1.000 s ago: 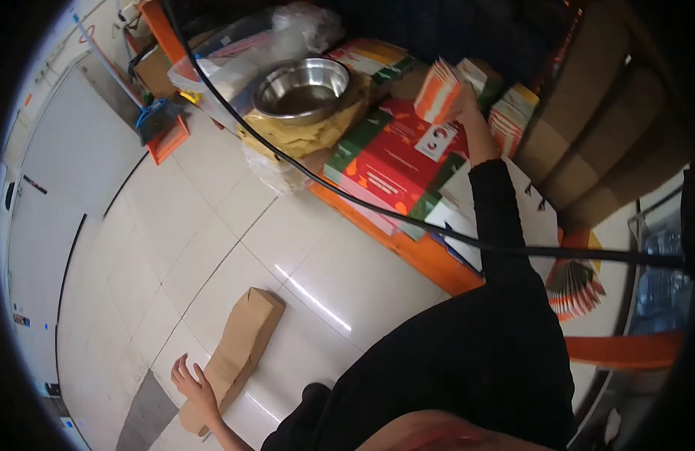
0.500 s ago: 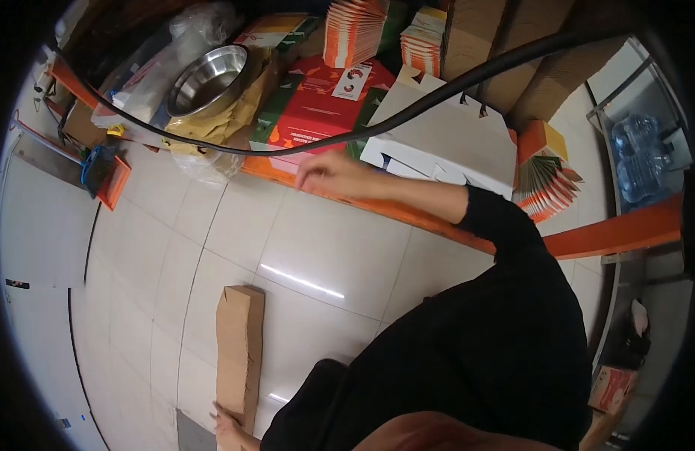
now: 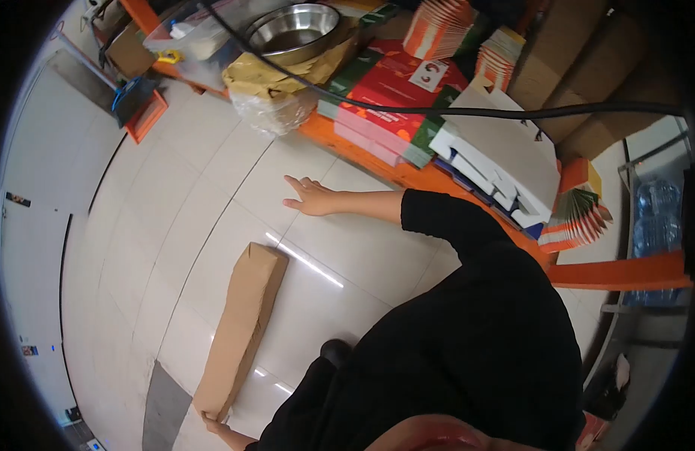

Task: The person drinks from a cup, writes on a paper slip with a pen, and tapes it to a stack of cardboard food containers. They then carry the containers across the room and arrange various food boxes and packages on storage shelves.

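A long brown cardboard box (image 3: 241,323) stretches over the tiled floor, its far end near the picture's middle. At its near end my left hand (image 3: 214,423) has its fingers wrapped on the box's edge. My right hand (image 3: 311,199) is held out above the floor, beyond the box's far end, with its fingers apart and nothing in it. Beyond it, red and green printed boxes (image 3: 396,83) and a white carton (image 3: 505,143) lie on an orange-edged shelf. A fanned orange-and-white stack (image 3: 440,28) stands on the red box.
A steel bowl (image 3: 295,34) sits on yellow wrapping (image 3: 287,75) at the shelf's left. A black cable (image 3: 408,110) crosses the upper view. An orange dustpan (image 3: 147,119) is at upper left. Water bottles (image 3: 656,218) stand at right.
My right hand has let go of the orange-and-white stack and moved down and left from the shelf over the floor. My left hand has come to the box's near end.
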`<state>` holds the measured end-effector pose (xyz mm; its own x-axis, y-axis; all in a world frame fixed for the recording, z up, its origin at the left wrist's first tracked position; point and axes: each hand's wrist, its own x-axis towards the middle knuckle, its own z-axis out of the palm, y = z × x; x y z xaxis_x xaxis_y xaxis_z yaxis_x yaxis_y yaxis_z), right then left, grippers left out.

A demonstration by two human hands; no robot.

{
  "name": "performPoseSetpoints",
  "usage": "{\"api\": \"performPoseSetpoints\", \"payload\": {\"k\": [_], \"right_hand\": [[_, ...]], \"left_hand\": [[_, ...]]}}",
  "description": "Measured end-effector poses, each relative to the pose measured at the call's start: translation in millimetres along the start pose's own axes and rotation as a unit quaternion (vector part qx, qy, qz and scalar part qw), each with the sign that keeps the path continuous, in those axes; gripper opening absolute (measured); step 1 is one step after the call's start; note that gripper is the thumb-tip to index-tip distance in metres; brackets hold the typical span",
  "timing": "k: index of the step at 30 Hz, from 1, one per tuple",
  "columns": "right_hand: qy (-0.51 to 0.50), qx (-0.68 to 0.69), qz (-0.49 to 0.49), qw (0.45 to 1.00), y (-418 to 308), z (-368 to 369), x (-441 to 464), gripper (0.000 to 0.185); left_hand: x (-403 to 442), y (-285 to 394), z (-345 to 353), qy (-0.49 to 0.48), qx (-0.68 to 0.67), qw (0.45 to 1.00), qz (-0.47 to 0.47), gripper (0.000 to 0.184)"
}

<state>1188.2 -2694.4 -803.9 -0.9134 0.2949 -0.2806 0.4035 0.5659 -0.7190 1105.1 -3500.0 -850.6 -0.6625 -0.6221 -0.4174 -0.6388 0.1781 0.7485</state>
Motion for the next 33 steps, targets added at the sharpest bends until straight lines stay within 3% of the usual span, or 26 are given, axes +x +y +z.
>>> {"api": "performPoseSetpoints", "payload": {"k": [3,4,7,10,14,17,20,23,26,29,33], "right_hand": [[-0.072,0.104,-0.023,0.992,28,42,38,0.082],[-0.092,0.145,-0.039,0.984,25,48,41,0.084],[-0.242,0.257,0.063,0.934,0,47,34,0.086],[-0.229,0.303,0.074,0.922,-4,70,57,0.089],[-0.204,0.330,0.047,0.921,-27,94,69,0.083],[-0.207,0.365,0.041,0.907,-51,111,65,0.081],[-0.175,0.412,0.004,0.894,-36,151,96,0.084],[-0.187,0.373,-0.035,0.908,-34,134,74,0.089],[-0.192,0.380,0.025,0.905,-34,92,21,0.091],[-0.149,0.327,-0.035,0.932,-33,43,-14,0.084],[-0.050,0.288,-0.168,0.941,-44,-74,-67,0.081]], "left_hand": [[-22,-30,-17,0.014,0.010,0.986,0.165,0.068],[-20,-38,-19,0.020,-0.015,0.989,0.147,0.066],[-30,-57,-12,0.000,-0.140,0.986,0.086,0.058],[-51,-64,1,0.031,-0.195,0.976,0.087,0.057],[-109,-40,24,0.115,-0.091,0.944,0.295,0.044],[-78,-50,27,0.082,-0.173,0.943,0.274,0.040],[-73,-37,27,0.103,-0.166,0.946,0.260,0.041],[-67,-21,26,0.065,-0.222,0.942,0.243,0.039],[-78,-13,30,-0.039,-0.278,0.922,0.268,0.037],[-114,-1,41,-0.102,-0.287,0.904,0.299,0.038],[-180,18,73,-0.130,-0.312,0.914,0.222,0.042]]}}
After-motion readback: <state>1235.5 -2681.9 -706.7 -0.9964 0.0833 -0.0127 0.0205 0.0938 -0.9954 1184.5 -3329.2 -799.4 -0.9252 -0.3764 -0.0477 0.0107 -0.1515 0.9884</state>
